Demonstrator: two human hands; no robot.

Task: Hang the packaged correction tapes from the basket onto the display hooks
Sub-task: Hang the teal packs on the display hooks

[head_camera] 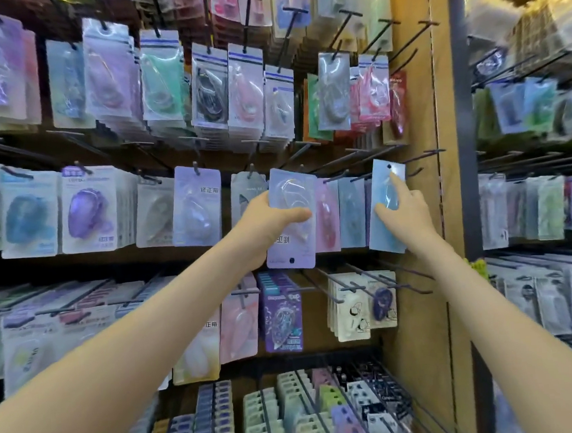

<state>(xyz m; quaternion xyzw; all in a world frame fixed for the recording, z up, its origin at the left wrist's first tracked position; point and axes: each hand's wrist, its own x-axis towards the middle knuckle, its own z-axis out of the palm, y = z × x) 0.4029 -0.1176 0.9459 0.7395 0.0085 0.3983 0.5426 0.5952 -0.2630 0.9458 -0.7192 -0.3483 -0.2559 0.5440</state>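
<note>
The display rack (316, 328) before me carries rows of black hooks (423, 156), nearly all hung with packaged correction tapes (86, 208). Thick stacks fill the top and middle rows. A few hooks by the wooden side panel (417, 108) stand bare. Lower down, a purple pack (282, 312) hangs near cream ones (349, 313).

1 head view, near display hooks (423, 156)

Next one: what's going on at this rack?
A person is restocking. The right-hand grip holds a pale blue blister-packed correction tape, hang hole up, near a black wire hook, not visibly threaded on. The left-hand grip holds a lilac blister pack upside down, hole at the bottom.
</note>
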